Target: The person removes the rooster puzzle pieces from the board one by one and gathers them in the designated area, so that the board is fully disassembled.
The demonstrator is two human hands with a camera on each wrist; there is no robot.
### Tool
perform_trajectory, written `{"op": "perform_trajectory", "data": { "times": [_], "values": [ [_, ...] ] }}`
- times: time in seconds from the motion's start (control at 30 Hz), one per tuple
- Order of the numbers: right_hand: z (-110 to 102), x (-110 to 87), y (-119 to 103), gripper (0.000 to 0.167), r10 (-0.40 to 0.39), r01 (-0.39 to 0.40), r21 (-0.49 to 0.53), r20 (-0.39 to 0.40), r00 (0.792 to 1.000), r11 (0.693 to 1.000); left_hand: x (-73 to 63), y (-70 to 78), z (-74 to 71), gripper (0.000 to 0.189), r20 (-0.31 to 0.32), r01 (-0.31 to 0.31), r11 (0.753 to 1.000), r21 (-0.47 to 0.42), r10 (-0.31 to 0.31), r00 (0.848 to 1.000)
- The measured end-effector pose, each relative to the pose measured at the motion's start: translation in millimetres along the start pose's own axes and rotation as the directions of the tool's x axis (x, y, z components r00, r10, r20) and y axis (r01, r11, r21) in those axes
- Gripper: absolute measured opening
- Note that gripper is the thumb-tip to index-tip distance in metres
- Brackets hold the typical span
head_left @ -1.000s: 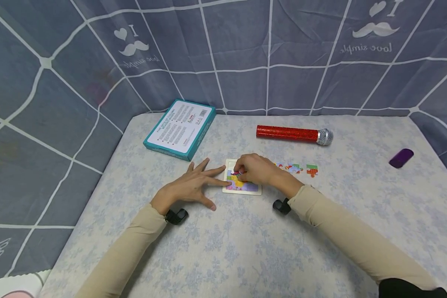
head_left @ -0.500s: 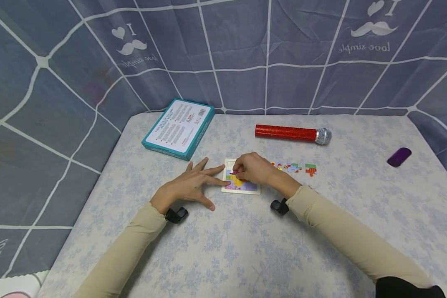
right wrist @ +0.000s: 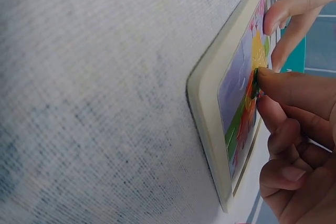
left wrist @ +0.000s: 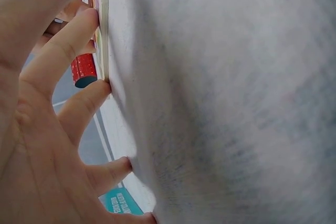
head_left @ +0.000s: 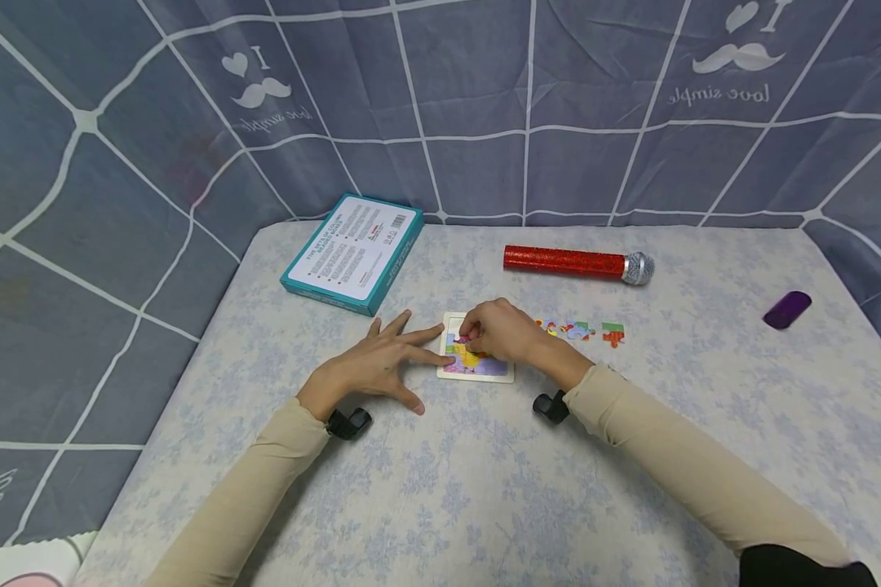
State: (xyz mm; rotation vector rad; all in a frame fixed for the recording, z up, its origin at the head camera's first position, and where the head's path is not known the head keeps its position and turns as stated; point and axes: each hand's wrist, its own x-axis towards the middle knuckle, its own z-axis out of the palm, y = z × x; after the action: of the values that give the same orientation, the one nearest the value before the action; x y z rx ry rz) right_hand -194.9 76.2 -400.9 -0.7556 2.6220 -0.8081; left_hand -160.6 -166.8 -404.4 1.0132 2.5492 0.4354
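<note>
A small puzzle board with a cream frame lies flat on the table, its colorful picture partly filled with pieces. My left hand is spread on its left side; the index fingertip rests on the picture and the middle fingertip touches the frame edge. Over the board, my right hand pinches a puzzle piece between thumb and fingers, against the picture. That hand covers the upper right of the board in the head view. Several loose puzzle pieces lie right of the board, partly behind my right hand.
A teal box with a white label lies behind my left hand. A red glittery microphone is at the back, and a purple oval object lies far right. A curtain borders the table's back and left.
My left hand keeps its place on the board. The right fingers have shifted the pinched puzzle piece slightly over the same spot. The head view has moved a little.
</note>
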Motion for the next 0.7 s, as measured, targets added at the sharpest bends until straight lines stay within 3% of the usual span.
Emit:
{"op": "perform_trajectory", "data": {
  "times": [0.7],
  "values": [
    [0.1,1.1,-0.4,0.008,-0.022,0.022,-0.009,-0.035,0.999,1.000,1.2,1.5,-0.1,0.082,0.010,0.035,0.999,0.001,-0.035,0.999]
  ]
}}
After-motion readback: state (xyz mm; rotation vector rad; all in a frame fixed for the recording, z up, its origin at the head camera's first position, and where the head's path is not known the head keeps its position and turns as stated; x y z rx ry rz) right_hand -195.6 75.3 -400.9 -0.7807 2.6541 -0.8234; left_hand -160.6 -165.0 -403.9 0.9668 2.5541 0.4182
